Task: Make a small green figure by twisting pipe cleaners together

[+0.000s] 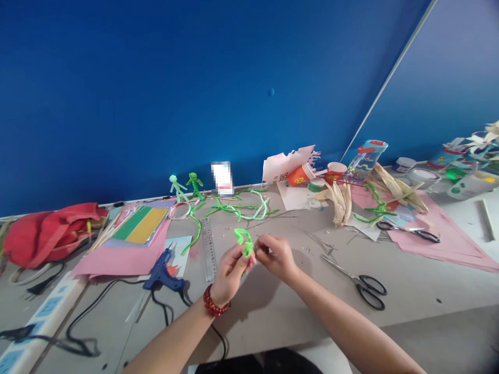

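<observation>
Left hand [230, 272]: I watch it pinch a green fuzzy stem [248, 250] between thumb and fingers, a red bracelet [215, 302] around its wrist
Right hand [278, 255]: fingers curled together just beside the stem; from my end I cannot tell whether they grip it
Green fuzzy stem: between the hands above the table [413, 275], tightly coiled low down, a bend rising from it
Clear ruler [209, 252]: left of the left hand
Black-handled scissors [357, 280]: on the table, to my right
Blue glue gun [161, 276]: farther left, near pink sheets [117, 262]
Two green figures [195, 186]: beside the blue wall [234, 93]
</observation>
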Demonstrator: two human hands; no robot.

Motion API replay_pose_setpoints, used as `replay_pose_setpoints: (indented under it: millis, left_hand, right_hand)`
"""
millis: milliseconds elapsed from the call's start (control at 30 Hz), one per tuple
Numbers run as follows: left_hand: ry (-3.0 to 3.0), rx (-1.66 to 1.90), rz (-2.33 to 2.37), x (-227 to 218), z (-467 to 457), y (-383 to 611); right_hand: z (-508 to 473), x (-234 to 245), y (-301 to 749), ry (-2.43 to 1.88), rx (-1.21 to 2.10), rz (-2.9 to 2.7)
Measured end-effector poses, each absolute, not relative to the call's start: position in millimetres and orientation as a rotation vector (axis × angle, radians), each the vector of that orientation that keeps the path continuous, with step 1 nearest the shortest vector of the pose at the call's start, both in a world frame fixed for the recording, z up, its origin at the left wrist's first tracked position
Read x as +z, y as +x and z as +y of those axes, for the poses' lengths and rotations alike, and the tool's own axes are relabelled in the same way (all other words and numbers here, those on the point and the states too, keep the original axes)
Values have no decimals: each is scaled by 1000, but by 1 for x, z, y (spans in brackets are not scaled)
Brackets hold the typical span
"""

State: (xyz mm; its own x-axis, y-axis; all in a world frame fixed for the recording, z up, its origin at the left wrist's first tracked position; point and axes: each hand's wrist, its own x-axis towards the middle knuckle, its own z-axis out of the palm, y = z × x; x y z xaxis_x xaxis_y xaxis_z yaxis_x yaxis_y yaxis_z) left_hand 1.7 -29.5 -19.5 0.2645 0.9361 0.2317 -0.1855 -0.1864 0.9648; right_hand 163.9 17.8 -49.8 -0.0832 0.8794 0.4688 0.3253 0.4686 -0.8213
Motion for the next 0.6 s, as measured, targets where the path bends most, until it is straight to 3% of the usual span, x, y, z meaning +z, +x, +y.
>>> replay_pose_setpoints:
  millis: [200, 467, 600]
  left_hand:
    - [1123, 1146, 466, -5, -39, 1]
    - [826, 1193, 469, 1, -21, 4]
    - [825, 1248, 484, -5, -16, 5]
  right_hand:
    - [41, -50, 180, -1125, 712, -1384]
    - [44, -55, 184, -1238, 582, -1745]
    - [32, -43, 179, -995, 891, -1607]
